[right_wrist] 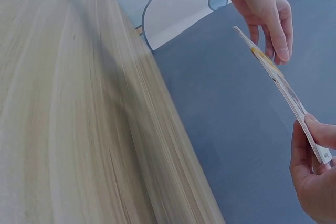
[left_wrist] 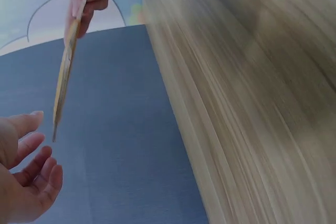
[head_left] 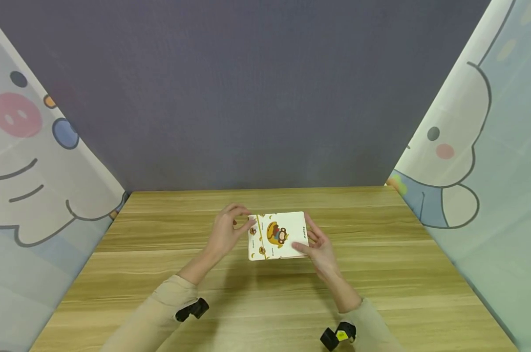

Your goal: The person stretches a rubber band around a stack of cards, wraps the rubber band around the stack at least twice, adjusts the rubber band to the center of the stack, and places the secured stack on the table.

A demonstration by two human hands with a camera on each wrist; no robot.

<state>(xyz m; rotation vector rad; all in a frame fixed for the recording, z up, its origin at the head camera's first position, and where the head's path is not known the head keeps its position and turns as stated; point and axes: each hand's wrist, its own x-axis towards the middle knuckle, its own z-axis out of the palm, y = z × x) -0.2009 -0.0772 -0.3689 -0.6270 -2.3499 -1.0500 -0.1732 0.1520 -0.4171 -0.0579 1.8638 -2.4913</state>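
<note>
A small white notebook [head_left: 287, 232], printed with a monkey and bananas, is held up above the table. My right hand [head_left: 322, 252] pinches its right end, thumb on the cover and fingers underneath. At the left end, my left hand [head_left: 225, 230] has its fingers loosely bent beside the edge. In the left wrist view the notebook [left_wrist: 65, 72] appears edge-on, thin and slightly bulged, and the left hand [left_wrist: 26, 166] is apart from it. The right wrist view shows the right hand [right_wrist: 317, 177] gripping the near end, with the left hand [right_wrist: 270, 19] near the far end.
Below the hands is a wood-grain table [head_left: 181, 210]. A dark grey panel [head_left: 256, 98] rises behind it. Cartoon-printed sheets [head_left: 10, 186] hang at both sides. Each wrist carries a small black camera [head_left: 192, 309].
</note>
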